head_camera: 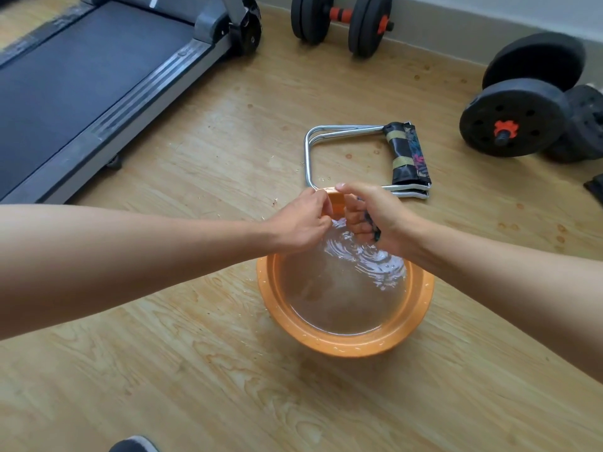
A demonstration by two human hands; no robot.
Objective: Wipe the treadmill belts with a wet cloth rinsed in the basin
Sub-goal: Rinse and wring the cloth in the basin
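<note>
From the head view, your two hands meet over the far side of the orange basin (346, 349), which sits on the wooden floor (195, 370) and holds clear, rippling water (342, 288). Your right hand (381, 216) is closed tight, fingers curled round the cloth (372, 228), of which only a dark, bunched strip shows between fingers and palm, just above the water. Your left hand (301, 221) is also curled, knuckles up, close against the basin's far rim. Whether it grips the rim or an end of the cloth cannot be told, since its fingers hide what is inside. The two hands are just beside each other, with a patch of orange rim showing between them. The treadmill (208, 27) lies at the upper left, well apart from the basin, its dark belt (65, 86) running between grey side rails. Beyond your hands a folded stool (408, 158) with a metal frame lies flat on the floor. One dumbbell (342, 24) rests by the wall, and more dumbbells (518, 115) lie at the right. The toe of a shoe (133, 444) shows at the bottom edge.
</note>
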